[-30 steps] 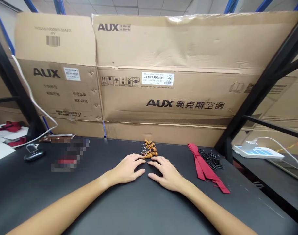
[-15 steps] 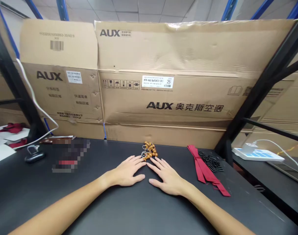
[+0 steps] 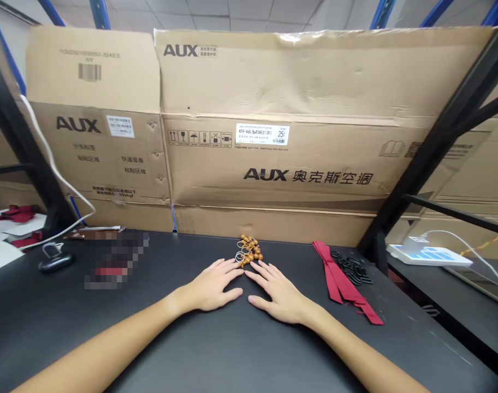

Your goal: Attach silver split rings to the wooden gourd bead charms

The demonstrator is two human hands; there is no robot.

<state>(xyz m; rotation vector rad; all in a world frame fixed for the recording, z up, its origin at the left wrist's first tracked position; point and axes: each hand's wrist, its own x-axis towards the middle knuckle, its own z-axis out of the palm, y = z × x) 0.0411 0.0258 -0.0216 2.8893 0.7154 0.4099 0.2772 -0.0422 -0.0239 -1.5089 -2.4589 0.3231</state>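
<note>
Keyrings with wooden beads (image 3: 253, 252) lie bunched on the black table (image 3: 249, 355) near its back edge. The left hand (image 3: 217, 286) and right hand (image 3: 280, 295) rest palm down just before them, fingers spread, contact unclear. Red ribbons (image 3: 333, 278) lie farther right, beside black loops (image 3: 355, 270)

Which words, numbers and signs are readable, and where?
"AUX": left carton.
"快递面单 粘贴区域": left carton.
"AUX": right carton, top.
"AUX 奥克斯空调": right carton, lower.
"KFR-46G/BpR3AES1(B1)", "25": right carton's label.
Arrow, glass, umbrella signs: right carton.
Book sign: right carton.
Remaining print: too small or blurred.
</note>
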